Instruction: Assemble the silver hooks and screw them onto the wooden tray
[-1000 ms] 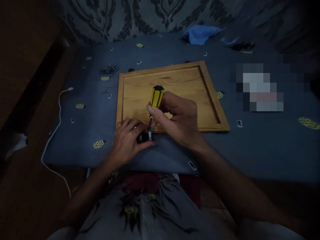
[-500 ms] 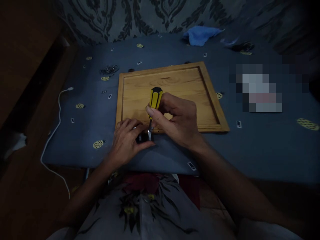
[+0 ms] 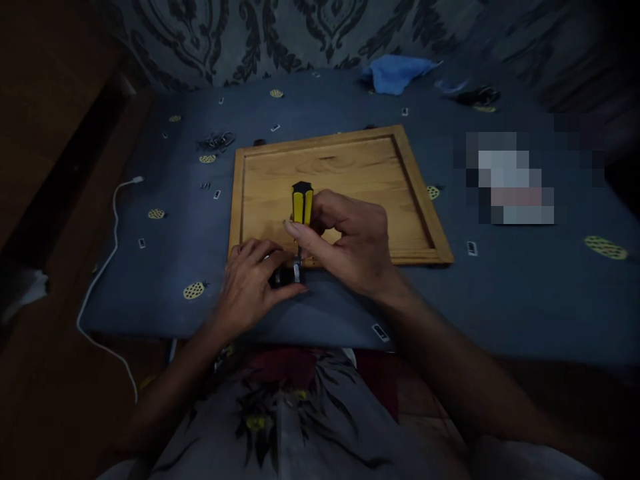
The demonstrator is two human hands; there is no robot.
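Note:
A framed wooden panel (image 3: pixel 330 170) lies on the cloth-covered surface before me. My right hand (image 3: pixel 353 240) is closed around a yellow-and-black screwdriver (image 3: pixel 303 205), held upright with its shaft pointing down at the panel's near edge. There the shaft meets a black and silver metal fitting (image 3: pixel 296 272), whose exact kind I cannot make out. My left hand (image 3: pixel 250 277) grips this fitting between thumb and fingers against the edge, partly hiding it. The screwdriver's tip is hard to see.
Beyond the panel's left corner lies a small pile of metal pieces (image 3: pixel 216 141), with tiny parts (image 3: pixel 205 185) nearer me. A white cable (image 3: pixel 116 227) runs down the left side. A blue cloth (image 3: pixel 397 73) and a dark object (image 3: pixel 477 95) sit at the back right.
The screwdriver handle stands more upright and slightly lower and left in view, along with my right hand. My left hand keeps its hold on the fitting; the whole view shifts slightly.

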